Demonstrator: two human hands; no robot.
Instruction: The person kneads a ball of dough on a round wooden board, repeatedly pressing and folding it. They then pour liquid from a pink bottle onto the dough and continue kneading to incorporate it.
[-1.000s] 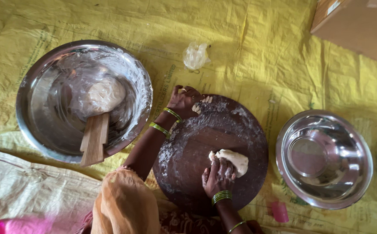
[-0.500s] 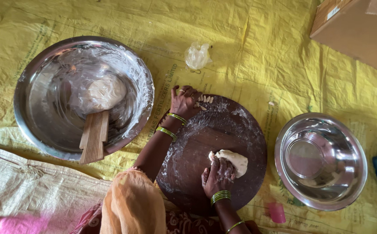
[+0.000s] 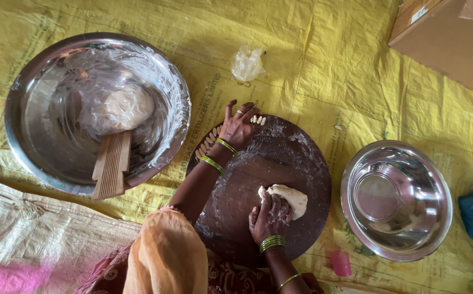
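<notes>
Pressing down on dough lump [image 3: 284, 199] with right hand [image 3: 270, 215], fingers curled over its near edge, on round dark board [image 3: 280, 163]. Left hand [image 3: 238, 126] lies flat and open at board's far edge, holding nothing, beside small dough pieces [image 3: 207, 142].

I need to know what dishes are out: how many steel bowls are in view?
2. A large steel bowl lies at upper left, holding dough under plastic and a ridged wooden board. A smaller steel bowl sits right of the round board. Neither hand touches them.
</notes>
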